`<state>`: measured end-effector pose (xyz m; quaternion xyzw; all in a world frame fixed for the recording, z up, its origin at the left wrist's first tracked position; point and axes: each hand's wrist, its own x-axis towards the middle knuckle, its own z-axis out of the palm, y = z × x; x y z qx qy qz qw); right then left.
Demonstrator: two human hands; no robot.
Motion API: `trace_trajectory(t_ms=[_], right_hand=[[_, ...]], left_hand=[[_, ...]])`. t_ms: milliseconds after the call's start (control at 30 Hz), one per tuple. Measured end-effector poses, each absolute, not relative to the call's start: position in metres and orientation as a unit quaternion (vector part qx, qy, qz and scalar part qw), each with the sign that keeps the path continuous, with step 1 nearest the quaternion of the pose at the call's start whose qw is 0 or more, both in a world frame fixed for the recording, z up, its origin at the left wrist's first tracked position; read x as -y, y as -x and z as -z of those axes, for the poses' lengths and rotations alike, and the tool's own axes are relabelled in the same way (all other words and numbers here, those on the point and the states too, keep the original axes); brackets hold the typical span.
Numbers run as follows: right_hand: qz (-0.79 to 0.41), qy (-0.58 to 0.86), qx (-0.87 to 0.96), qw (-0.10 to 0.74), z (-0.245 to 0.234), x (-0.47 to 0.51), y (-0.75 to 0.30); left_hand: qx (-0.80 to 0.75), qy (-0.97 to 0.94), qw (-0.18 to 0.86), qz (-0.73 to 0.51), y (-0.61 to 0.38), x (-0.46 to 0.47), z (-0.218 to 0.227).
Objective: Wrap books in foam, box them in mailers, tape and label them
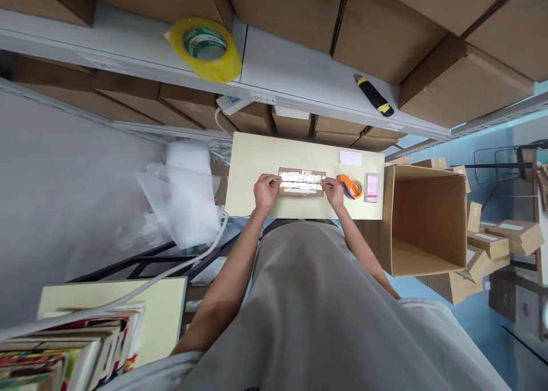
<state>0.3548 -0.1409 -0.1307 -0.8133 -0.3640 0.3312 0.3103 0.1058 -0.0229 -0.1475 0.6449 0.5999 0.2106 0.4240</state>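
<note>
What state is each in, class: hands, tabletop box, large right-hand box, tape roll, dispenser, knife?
Tabletop box: lying flat, looks closed
Left hand: touching that box's left end
Right hand: touching its right end
Large right-hand box: open
Tape roll: lying flat, unheld
Dispenser: loaded, unheld
Knife: unheld, blade unclear

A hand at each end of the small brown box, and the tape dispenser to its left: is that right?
Wrong side: in the head view, the tape dispenser lies to the right of the small brown box. The rest stands.
</note>
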Motion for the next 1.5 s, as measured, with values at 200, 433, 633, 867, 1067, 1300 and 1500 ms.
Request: trace_trajectory(t_ms=[200,433,633,867,1067,1300,1500], right_hand=[[-0.334,0.819,0.338,0.321,0.124,0.148,-0.364],[-0.352,0.812,0.342,0.317,0.132,0.176,-0.381],[-0.359,0.785,0.399,0.308,0.142,0.189,-0.384],[-0.250,0.840,0.419,0.236,0.163,0.220,-0.413],[-0.272,0.875,0.383,0.117,0.206,0.225,-0.434],[-0.298,0.868,0.350,0.189,0.208,0.213,-0.440],[-0.405,0.734,0.350,0.418,0.120,0.243,-0.413]], left_hand=[[-0.616,-0.618,0.442,-0.210,-0.111,0.023,0.139],[-0.628,-0.619,0.434,-0.181,-0.120,0.058,0.144],[-0.642,-0.616,0.404,-0.210,-0.125,0.071,0.147],[-0.657,-0.645,0.323,-0.219,-0.137,0.087,0.144],[-0.644,-0.681,0.252,-0.239,-0.150,0.112,0.125],[-0.600,-0.704,0.295,-0.242,-0.178,0.138,0.092],[-0.473,-0.726,0.441,-0.232,-0.205,0.158,0.061]])
